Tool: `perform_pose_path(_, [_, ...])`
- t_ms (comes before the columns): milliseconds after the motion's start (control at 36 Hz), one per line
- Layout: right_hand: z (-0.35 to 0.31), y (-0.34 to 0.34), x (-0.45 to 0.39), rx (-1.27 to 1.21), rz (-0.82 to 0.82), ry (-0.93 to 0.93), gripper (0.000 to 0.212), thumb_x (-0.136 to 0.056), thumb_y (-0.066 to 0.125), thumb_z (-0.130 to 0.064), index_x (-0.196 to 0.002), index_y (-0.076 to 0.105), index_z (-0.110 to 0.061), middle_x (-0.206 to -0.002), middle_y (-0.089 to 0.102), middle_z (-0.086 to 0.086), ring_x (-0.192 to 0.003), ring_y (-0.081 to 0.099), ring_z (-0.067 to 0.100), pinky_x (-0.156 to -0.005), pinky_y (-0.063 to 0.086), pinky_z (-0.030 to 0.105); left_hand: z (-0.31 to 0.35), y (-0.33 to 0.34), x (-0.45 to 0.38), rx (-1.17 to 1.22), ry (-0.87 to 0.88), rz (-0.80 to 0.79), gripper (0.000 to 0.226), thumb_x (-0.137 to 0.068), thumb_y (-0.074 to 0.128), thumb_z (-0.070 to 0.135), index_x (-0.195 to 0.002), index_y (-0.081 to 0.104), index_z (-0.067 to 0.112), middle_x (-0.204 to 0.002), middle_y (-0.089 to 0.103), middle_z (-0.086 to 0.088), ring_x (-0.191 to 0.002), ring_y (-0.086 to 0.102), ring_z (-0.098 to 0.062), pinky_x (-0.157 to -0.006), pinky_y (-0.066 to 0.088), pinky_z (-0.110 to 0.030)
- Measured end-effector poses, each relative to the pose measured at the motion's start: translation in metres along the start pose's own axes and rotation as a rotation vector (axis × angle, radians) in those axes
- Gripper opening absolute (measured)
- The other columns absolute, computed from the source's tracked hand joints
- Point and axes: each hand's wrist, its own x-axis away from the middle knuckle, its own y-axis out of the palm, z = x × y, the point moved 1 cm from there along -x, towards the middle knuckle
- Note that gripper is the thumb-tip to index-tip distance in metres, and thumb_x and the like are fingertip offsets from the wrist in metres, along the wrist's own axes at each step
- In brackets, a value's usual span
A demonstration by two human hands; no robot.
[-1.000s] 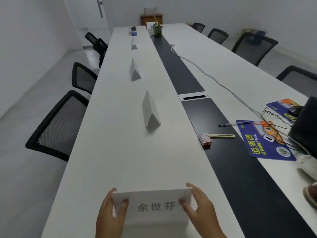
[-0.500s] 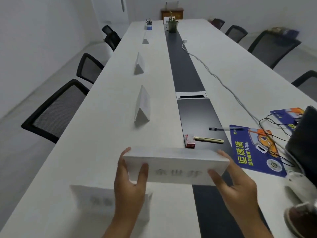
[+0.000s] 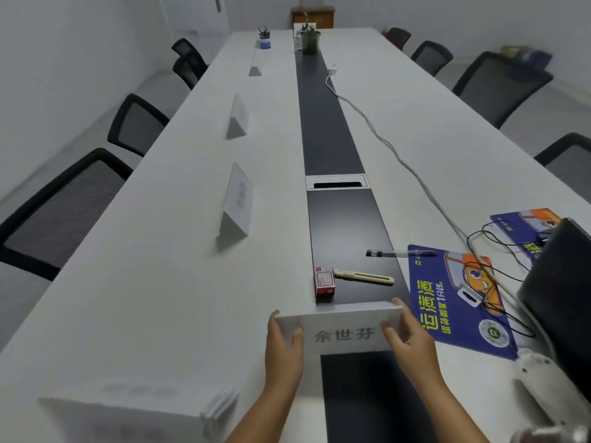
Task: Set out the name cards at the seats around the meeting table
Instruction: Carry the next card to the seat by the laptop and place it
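Observation:
A white name card (image 3: 343, 330) with printed characters is held over the table's dark centre strip. My left hand (image 3: 284, 346) grips its left end and my right hand (image 3: 409, 340) grips its right end. A stack of flat white cards (image 3: 134, 410) lies on the table at the near left. Three folded tent cards stand in a row along the left half of the long white table (image 3: 160, 251): a near one (image 3: 236, 203), a middle one (image 3: 238, 118) and a far one (image 3: 255, 71).
A red box (image 3: 325, 280), a yellow cutter (image 3: 364, 277) and a pen (image 3: 393, 253) lie on the dark strip. Blue leaflets (image 3: 454, 298), black cables and a dark device (image 3: 563, 289) crowd the right. A white cable (image 3: 383, 142) crosses the table. Black chairs (image 3: 60, 206) line both sides. A pen cup (image 3: 264, 39) and a plant (image 3: 310, 39) stand at the far end.
The name card has moved with both hands from the near left of the table rightward to above the dark centre strip. The card stack has come into view at the near left.

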Motion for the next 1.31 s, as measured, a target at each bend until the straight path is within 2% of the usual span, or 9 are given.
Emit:
perform_pose_path(167, [0.017, 0.004, -0.012, -0.028, -0.046, 0.048, 0.052, -0.084, 0.056, -0.009, -0.132, 0.037, -0.012, -0.109, 0.048, 0.007, -0.106, 0.046, 0.020, -0.086, 0.050, 0.041, -0.001, 0.006, -0.008, -0.038, -0.012, 0.021, 0.049, -0.092, 0.040, 0.023, -0.136, 0.019, 0.023, -0.128, 0.048, -0.011, -0.099, 0.050, -0.018, -0.087, 0.051, -0.038])
perform_pose_path(306, [0.023, 0.004, -0.011, -0.054, -0.047, 0.035, 0.055, -0.083, 0.057, -0.007, -0.133, 0.035, -0.014, -0.115, 0.047, 0.006, -0.108, 0.047, 0.019, -0.088, 0.050, 0.041, -0.005, 0.005, -0.007, -0.063, 0.013, 0.031, 0.049, -0.093, 0.038, 0.021, -0.138, 0.020, 0.021, -0.128, 0.043, -0.001, -0.117, 0.046, -0.023, -0.097, 0.045, -0.038])
perform_pose_path(417, [0.032, 0.010, -0.004, -0.010, 0.072, 0.040, 0.062, -0.078, 0.063, -0.004, -0.132, 0.034, -0.010, -0.113, 0.039, 0.001, -0.101, 0.042, 0.015, -0.082, 0.046, 0.035, -0.027, 0.004, -0.009, -0.194, -0.021, 0.111, 0.045, -0.092, 0.033, 0.010, -0.136, 0.027, 0.015, -0.141, 0.039, -0.008, -0.126, 0.040, -0.028, -0.104, 0.039, -0.045])
perform_pose_path(528, [0.056, 0.021, 0.007, 0.107, 0.168, 0.071, 0.040, -0.074, 0.066, -0.001, -0.112, 0.053, 0.002, -0.104, 0.053, 0.016, -0.085, 0.048, 0.023, -0.073, 0.038, 0.033, -0.042, 0.000, -0.002, -0.247, -0.036, 0.163, 0.033, -0.089, 0.041, 0.005, -0.121, 0.050, 0.007, -0.123, 0.056, -0.015, -0.111, 0.051, -0.028, -0.094, 0.040, -0.033])
perform_pose_path(694, [0.064, 0.025, 0.009, 0.192, 0.216, 0.034, 0.018, -0.078, 0.062, -0.003, -0.093, 0.059, 0.006, -0.084, 0.048, 0.009, -0.074, 0.048, 0.028, -0.067, 0.034, 0.032, -0.045, -0.004, -0.009, -0.257, 0.002, 0.184, 0.025, -0.087, 0.047, 0.005, -0.109, 0.060, 0.004, -0.109, 0.064, -0.015, -0.086, 0.052, -0.021, -0.076, 0.039, -0.025])
perform_pose_path(778, [0.065, 0.025, 0.009, 0.216, 0.217, 0.012, 0.015, -0.077, 0.062, -0.002, -0.090, 0.059, 0.005, -0.082, 0.049, 0.009, -0.071, 0.048, 0.028, -0.064, 0.034, 0.032, -0.045, -0.004, -0.013, -0.257, 0.004, 0.199, 0.027, -0.087, 0.047, 0.005, -0.112, 0.059, 0.005, -0.112, 0.064, -0.015, -0.095, 0.057, -0.027, -0.081, 0.043, -0.029])
perform_pose_path(1000, [0.065, 0.026, 0.008, 0.252, 0.213, 0.001, 0.016, -0.079, 0.061, -0.004, -0.092, 0.059, 0.005, -0.084, 0.049, 0.008, -0.075, 0.049, 0.026, -0.065, 0.037, 0.033, -0.051, -0.005, -0.012, -0.234, 0.032, 0.195, 0.027, -0.088, 0.047, 0.008, -0.113, 0.057, 0.006, -0.113, 0.063, -0.013, -0.088, 0.051, -0.017, -0.080, 0.042, -0.025])
perform_pose_path(1167, [0.063, 0.025, 0.015, 0.205, 0.217, 0.023, 0.029, -0.079, 0.061, -0.007, -0.106, 0.054, 0.002, -0.090, 0.050, 0.009, -0.078, 0.050, 0.026, -0.066, 0.038, 0.033, -0.050, -0.008, -0.003, -0.209, 0.020, 0.169, 0.039, -0.086, 0.051, 0.010, -0.125, 0.046, 0.006, -0.127, 0.055, -0.013, -0.112, 0.052, -0.027, -0.096, 0.043, -0.036])
perform_pose_path(1306, [0.064, 0.025, 0.041, 0.223, 0.228, 0.023, 0.036, -0.077, 0.062, 0.000, -0.111, 0.052, 0.006, -0.102, 0.053, 0.022, -0.090, 0.054, 0.036, -0.076, 0.038, 0.033, -0.062, -0.021, 0.035, -0.204, 0.070, 0.060, 0.034, -0.087, 0.051, 0.011, -0.120, 0.049, 0.008, -0.121, 0.055, -0.008, -0.108, 0.053, -0.021, -0.091, 0.040, -0.023])
